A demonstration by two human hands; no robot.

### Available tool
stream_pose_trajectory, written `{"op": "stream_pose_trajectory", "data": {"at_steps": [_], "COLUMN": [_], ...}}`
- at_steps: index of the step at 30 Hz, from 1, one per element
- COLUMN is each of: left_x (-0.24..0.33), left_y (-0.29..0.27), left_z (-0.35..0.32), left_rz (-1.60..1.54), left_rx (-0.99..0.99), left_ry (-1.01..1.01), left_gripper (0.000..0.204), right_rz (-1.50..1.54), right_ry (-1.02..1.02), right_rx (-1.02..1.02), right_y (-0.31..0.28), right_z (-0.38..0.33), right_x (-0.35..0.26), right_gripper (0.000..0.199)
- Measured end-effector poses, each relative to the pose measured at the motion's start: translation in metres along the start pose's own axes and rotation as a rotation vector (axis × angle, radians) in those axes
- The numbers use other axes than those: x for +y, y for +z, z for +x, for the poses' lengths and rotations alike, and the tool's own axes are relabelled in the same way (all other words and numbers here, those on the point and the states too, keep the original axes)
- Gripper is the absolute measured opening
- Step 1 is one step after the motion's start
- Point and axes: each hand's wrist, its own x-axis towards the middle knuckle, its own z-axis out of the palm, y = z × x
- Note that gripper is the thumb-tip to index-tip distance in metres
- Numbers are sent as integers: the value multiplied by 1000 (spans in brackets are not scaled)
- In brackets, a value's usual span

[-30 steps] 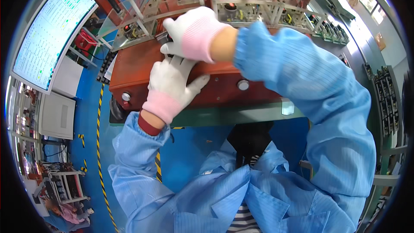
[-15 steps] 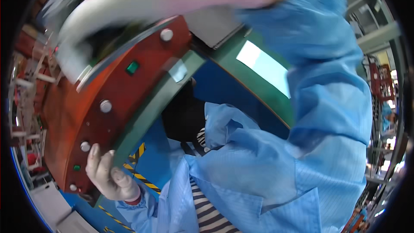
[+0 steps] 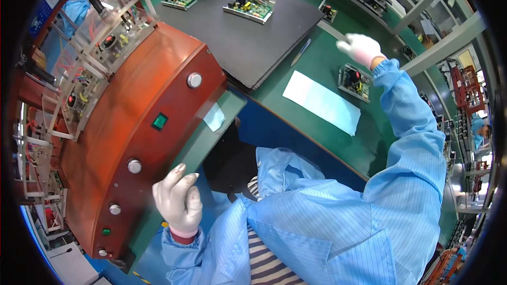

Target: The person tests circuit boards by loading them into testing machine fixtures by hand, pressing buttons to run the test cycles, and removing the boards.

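Right hand (image 3: 360,49), white glove with pink cuff: fingers loosely extended, nothing visible in its grasp; whether it touches the green worktop (image 3: 323,59) cannot be told

Left hand (image 3: 178,200), white glove with pink cuff: fingers half curled, palm empty, near the front of the orange-red metal housing (image 3: 132,95) with round silver buttons

Green circuit board in a silver metal frame (image 3: 355,82), with dark and red parts: on the worktop, just beside the right hand

Pale blue rectangular sheet (image 3: 322,103): flat, beside that board

Slim pen-like tool (image 3: 301,53): between sheet and black flat mat (image 3: 227,39)

Second framed green board (image 3: 250,6): on the mat
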Motion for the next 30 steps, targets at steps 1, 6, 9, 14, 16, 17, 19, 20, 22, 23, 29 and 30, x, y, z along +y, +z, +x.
{"op": "stream_pose_trajectory", "data": {"at_steps": [1, 6, 9, 14, 16, 17, 19, 20, 22, 23, 29, 30], "left_x": [2, 12, 8, 3, 0, -4, -10, -12, -6, -2, -16, -22], "left_y": [2, -2, -16, -43, -52, -58, -63, -65, -66, -69, -103, -112], "left_z": [1, 3, -2, -27, -40, -43, -31, -25, -7, 0, 11, 9], "left_rz": [14, 67, 130, 188, 220, 241, 257, 253, 291, 305, 644, 716], "left_rx": [9, -45, -21, 5, 27, 38, 84, 105, 119, 120, -4, -40], "left_ry": [4, 38, 16, -60, -111, -143, -112, -50, 8, -7, -55, -89], "left_gripper": [19, 18, 18, 18, 20, 23, 27, 31, 42, 42, 65, 68], "right_rz": [151, 893, 1018, 419, 753, 1333, 1378, 1403, 1362, 1259, 913, 873], "right_ry": [-66, -134, -222, -506, -473, -210, -281, -327, -607, -747, -1301, -1318], "right_rx": [57, 169, -45, 1002, 935, 377, 379, 372, 299, 295, 482, 568], "right_y": [-12, -24, -31, 3, -20, -47, -84, -97, -109, -116, -120, -114], "right_z": [11, 110, 144, 165, 127, 79, 36, 12, -22, -41, -96, -99], "right_x": [-15, -114, -133, -127, -128, -150, -162, -182, -231, -261, -426, -452], "right_gripper": [68, 57, 33, 26, 23, 23, 25, 25, 26, 27, 23, 22]}}
